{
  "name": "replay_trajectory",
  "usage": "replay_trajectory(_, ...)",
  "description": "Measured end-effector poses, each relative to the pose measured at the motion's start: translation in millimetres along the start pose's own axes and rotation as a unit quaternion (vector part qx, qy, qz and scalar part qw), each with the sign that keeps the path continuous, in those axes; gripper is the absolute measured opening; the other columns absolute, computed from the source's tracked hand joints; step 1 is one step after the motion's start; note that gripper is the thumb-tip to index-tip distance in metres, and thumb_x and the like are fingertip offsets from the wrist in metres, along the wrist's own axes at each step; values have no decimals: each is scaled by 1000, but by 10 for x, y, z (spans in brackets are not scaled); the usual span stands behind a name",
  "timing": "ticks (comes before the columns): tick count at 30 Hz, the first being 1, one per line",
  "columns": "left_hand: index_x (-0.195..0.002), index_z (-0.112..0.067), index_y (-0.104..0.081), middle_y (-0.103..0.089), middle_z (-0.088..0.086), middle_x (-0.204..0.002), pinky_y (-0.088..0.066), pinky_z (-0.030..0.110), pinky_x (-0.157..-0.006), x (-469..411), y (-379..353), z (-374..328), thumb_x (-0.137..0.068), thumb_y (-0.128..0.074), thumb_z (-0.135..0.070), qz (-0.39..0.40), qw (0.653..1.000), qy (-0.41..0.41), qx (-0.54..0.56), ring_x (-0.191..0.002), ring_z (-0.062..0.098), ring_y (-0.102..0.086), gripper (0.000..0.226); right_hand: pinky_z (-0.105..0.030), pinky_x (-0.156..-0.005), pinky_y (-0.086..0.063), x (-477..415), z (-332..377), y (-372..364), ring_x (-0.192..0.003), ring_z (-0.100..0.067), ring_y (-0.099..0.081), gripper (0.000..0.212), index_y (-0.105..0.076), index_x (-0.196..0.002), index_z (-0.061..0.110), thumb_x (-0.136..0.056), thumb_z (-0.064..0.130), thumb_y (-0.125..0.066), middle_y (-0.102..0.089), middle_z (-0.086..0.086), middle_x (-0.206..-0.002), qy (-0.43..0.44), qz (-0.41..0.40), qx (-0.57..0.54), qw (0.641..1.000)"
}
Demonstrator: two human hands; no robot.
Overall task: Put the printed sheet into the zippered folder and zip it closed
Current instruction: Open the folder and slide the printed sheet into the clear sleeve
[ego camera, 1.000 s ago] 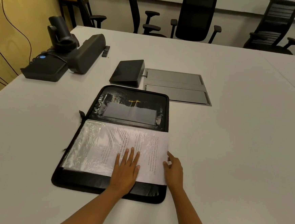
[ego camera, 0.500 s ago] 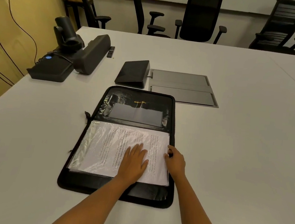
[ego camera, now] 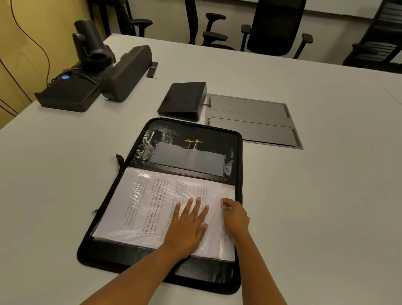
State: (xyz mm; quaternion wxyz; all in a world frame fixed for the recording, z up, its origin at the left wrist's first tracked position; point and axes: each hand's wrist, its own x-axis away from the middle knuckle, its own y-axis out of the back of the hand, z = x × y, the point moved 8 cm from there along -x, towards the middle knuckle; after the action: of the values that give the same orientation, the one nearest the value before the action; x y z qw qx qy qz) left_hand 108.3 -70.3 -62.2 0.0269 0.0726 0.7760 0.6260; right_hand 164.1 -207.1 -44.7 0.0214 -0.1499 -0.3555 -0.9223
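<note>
A black zippered folder lies open flat on the white table. The printed sheet rests on its near half, among clear plastic sleeves. My left hand lies flat on the sheet with straight fingers. Beside it, my right hand pinches the right edge of a clear plastic sleeve over the sheet. The folder's far half shows a grey pocket and gold lettering. The zipper pull hangs at the spine on the left.
A dark wedge-shaped device and a grey table hatch lie just beyond the folder. A camera, speaker bar and black box stand at the far left. Office chairs line the far edge.
The sheet has slid left into line with the folder's near half. My right hand has gone from the sheet's right edge to pinching the plastic sleeve. My left hand stays flat on the sheet.
</note>
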Motion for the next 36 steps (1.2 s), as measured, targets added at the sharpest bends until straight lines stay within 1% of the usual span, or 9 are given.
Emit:
replay_trajectory(7,-148,-33,1,7,-3,-159,14,37,-116,-2,68,49,-99,-18,-44,19,999,-10,31,-147,15,9,54,-43,-104,-38,80,3,-4,-114,-28,-55,37,-54,-123,12,-100,31,-32,-59,-11,-125,-14,8,-16,1000)
replay_trajectory(16,-149,-27,3,8,-2,-159,8,34,-118,182,260,374,-100,-18,-41,20,999,8,25,-147,15,9,55,-38,-98,-43,356,-121,12,-113,-28,-56,33,-50,-124,13,-95,27,-49,-59,-11,-126,-47,-12,-52,997)
replay_trajectory(21,-149,-24,5,9,2,-159,6,33,-118,496,231,785,-100,-14,-41,21,997,67,28,-147,17,9,55,-28,-82,-44,537,-227,20,-88,-15,-55,17,-59,-104,17,-91,26,-54,-64,-7,-109,-51,-26,-84,995)
replay_trajectory(24,-148,-23,6,9,3,-159,7,33,-118,699,287,1010,-93,6,-51,4,995,101,7,-147,19,8,62,-26,-78,-45,672,-286,19,-82,-14,-56,10,-59,-96,19,-91,27,-55,-65,-5,-100,-42,-33,-80,995)
replay_trajectory(26,-149,-21,2,6,5,-158,4,36,-118,866,366,1147,-71,36,-59,-21,991,134,2,-147,22,4,92,-27,-76,-48,769,-316,27,-81,-15,-58,14,-60,-98,17,-91,28,-55,-65,-2,-92,-38,-42,-71,996)
replay_trajectory(28,-149,-20,-4,-1,8,-159,-1,39,-119,1039,441,1304,-60,47,-59,-53,982,183,-7,-147,25,-2,110,-26,-72,-47,864,-332,53,-77,-14,-57,15,-61,-99,15,-91,27,-55,-62,0,-85,-29,-58,-58,996)
replay_trajectory(30,-149,-18,-11,-9,10,-158,-6,40,-119,1166,489,1406,-73,33,-61,-63,972,227,9,-147,27,-9,98,-25,-69,-47,954,-341,79,-74,-15,-58,14,-62,-97,15,-91,26,-56,-63,-1,-83,-18,-71,-55,996)
replay_trajectory(33,-149,-16,-11,-10,11,-158,-13,41,-121,1263,493,1476,-100,-16,-43,-47,961,272,28,-146,26,-12,57,-25,-66,-48,1067,-387,116,-71,-16,-59,12,-63,-93,12,-89,23,-58,-64,-2,-81,-20,-88,-63,994)
replay_trajectory(36,-148,-13,-15,-14,11,-158,-17,41,-118,1352,568,1531,-100,-25,-33,-64,943,322,48,-145,26,-16,53,-24,-62,-46,1151,-434,164,-68,-15,-58,11,-64,-93,9,-88,18,-60,-63,-1,-75,-25,-104,-76,991)
